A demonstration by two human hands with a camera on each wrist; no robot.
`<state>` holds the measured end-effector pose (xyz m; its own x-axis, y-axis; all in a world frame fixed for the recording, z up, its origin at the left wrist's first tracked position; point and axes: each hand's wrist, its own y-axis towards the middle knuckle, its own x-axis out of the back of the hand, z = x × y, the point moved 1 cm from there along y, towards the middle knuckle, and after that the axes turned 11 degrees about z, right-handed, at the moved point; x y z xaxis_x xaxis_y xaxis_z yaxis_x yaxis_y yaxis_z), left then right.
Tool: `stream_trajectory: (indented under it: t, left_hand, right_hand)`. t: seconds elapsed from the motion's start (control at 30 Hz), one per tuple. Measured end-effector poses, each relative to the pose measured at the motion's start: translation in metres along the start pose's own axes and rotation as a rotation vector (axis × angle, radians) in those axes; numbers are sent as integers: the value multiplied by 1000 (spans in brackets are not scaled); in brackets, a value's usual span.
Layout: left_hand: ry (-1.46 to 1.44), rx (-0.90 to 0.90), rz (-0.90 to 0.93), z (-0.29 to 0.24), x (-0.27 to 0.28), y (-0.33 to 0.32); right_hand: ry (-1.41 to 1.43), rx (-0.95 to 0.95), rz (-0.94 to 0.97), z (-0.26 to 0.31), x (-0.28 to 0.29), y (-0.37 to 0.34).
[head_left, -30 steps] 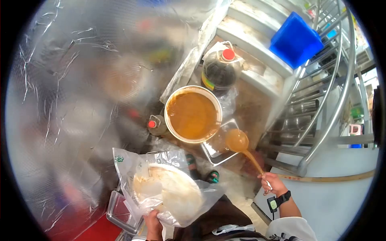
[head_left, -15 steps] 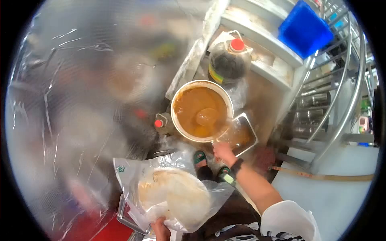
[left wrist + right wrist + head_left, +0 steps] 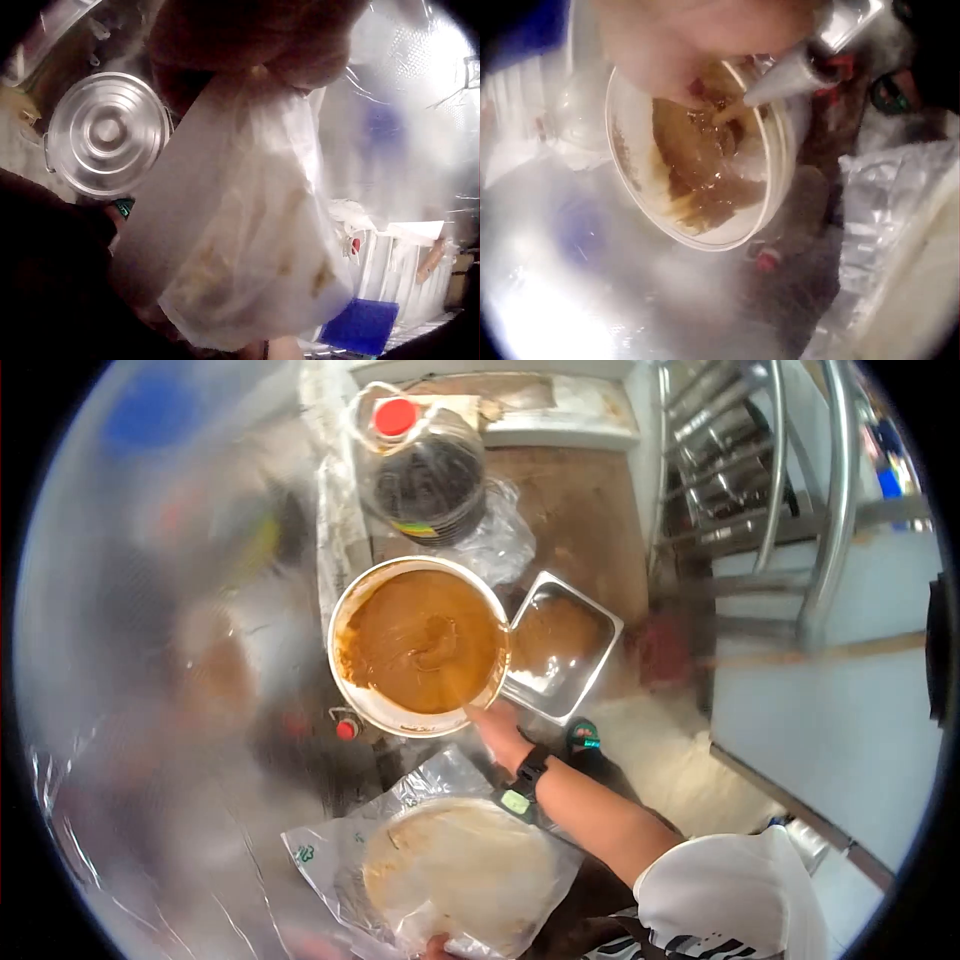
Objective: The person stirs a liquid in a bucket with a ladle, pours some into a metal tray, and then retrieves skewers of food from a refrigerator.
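My right hand point(image 3: 500, 732) grips a ladle by its handle, right at the near rim of a white bucket point(image 3: 345, 695). Thick brown sauce point(image 3: 400, 620) fills much of the bucket, and the ladle's bowl is hidden in it. In the right wrist view the metal end of the ladle point(image 3: 787, 75) sticks out behind the hand. My left hand point(image 3: 437, 948), low in the head view, pinches the edge of a clear plastic bag point(image 3: 330, 860). A round whitish, brown-stained disc point(image 3: 470, 865) shows with the bag. The left wrist view shows the bag point(image 3: 247, 217) hanging from the fingers.
A steel tray point(image 3: 565, 645) with brown liquid stands against the bucket's right side. Behind are a big red-capped jug point(image 3: 430, 480) and steps; a smaller red-capped bottle point(image 3: 346, 727) is at left. Plastic sheeting point(image 3: 200, 780) hangs left, metal railing point(image 3: 835, 510) stands right. A lidded pot point(image 3: 109, 135) is nearby.
My right hand has brought the ladle from over the tray into the bucket, and its bowl has sunk into the sauce. The left hand keeps hold of the bag. The head view has shifted.
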<state>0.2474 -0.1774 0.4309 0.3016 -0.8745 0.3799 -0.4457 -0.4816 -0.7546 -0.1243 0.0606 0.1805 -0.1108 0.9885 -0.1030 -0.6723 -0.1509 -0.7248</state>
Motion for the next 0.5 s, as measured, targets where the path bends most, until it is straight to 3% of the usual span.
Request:
stream_trajectory:
  t: [0.03, 0.07, 0.13, 0.17, 0.2, 0.27, 0.4, 0.47, 0.5]
  left_hand:
    - [-139, 84, 49, -46, -27, -15]
    - [-279, 172, 94, -76, -43, -26]
    - [-159, 211, 99, -90, -52, -38]
    - [-83, 223, 103, -94, -55, -43]
    - [-23, 240, 109, -100, -55, -46]
    - [87, 254, 111, -102, -65, -56]
    - [230, 288, 121, -110, -73, -65]
    - [289, 311, 131, -116, -73, -64]
    - [319, 317, 136, -117, -74, -67]
  right_hand:
    - [383, 23, -43, 19, -2, -13]
    - [415, 16, -53, 15, -4, -17]
    - [42, -30, -173, 10, 3, -24]
    - [237, 149, -123, 12, 10, -25]
    - [252, 134, -131, 16, 10, -31]
    - [641, 146, -66, 51, 43, -47]
    - [697, 0, 90, 74, 87, -40]
    - [707, -78, 262, 88, 100, -33]
    - [767, -58, 219, 92, 100, -28]
